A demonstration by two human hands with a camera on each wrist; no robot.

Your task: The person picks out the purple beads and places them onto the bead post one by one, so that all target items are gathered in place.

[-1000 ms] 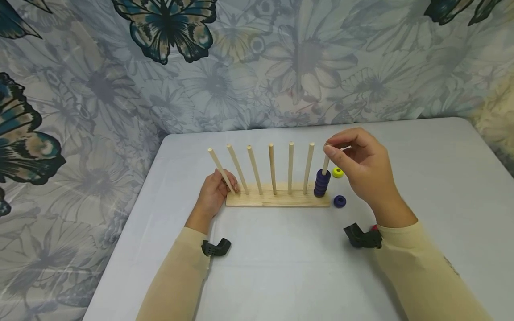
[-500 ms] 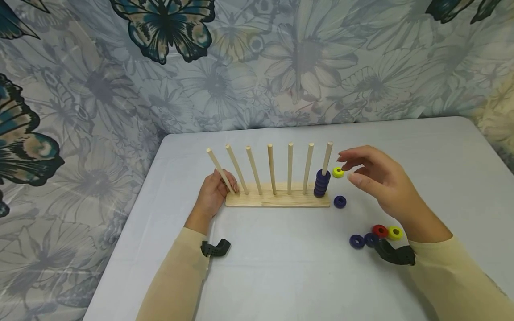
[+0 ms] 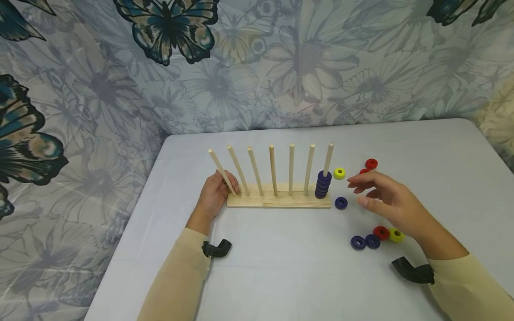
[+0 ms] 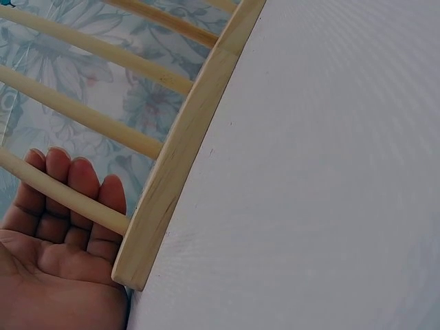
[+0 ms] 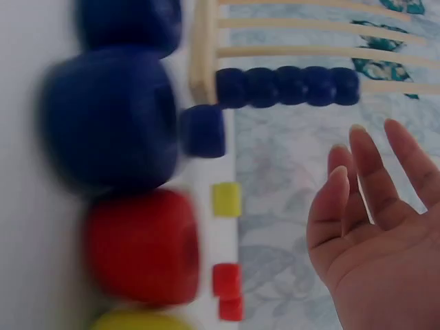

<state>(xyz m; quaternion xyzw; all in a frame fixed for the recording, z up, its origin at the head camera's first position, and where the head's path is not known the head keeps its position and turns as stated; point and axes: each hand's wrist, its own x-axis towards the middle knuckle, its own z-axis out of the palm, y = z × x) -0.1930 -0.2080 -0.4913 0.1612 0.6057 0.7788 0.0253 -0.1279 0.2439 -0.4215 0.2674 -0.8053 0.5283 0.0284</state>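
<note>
A wooden rack (image 3: 277,203) with a row of upright pegs stands on the table. Several dark blue beads (image 3: 323,184) are stacked on its rightmost peg (image 3: 328,159). At the other end, my left hand (image 3: 214,191) rests against the base, its loosely bent fingers behind the leftmost peg (image 4: 65,194); its thumb is hidden in the left wrist view. My right hand (image 3: 391,200) hovers right of the rack with relaxed fingers and holds nothing. Nearest to it lie a loose blue bead (image 3: 341,203), a yellow bead (image 3: 339,173) and two red beads (image 3: 371,164), one partly hidden by the fingers.
Toward the front right, a group of beads lies together: two blue beads (image 3: 358,242), a red bead (image 3: 381,232) and a yellow bead (image 3: 396,235). The white table (image 3: 281,267) ends at the back against a flowered cloth (image 3: 249,89) with butterfly figures.
My right hand has let go at the top of the rightmost peg and moved right and toward me, uncovering the front bead group and the red beads behind. My left hand stays put.
</note>
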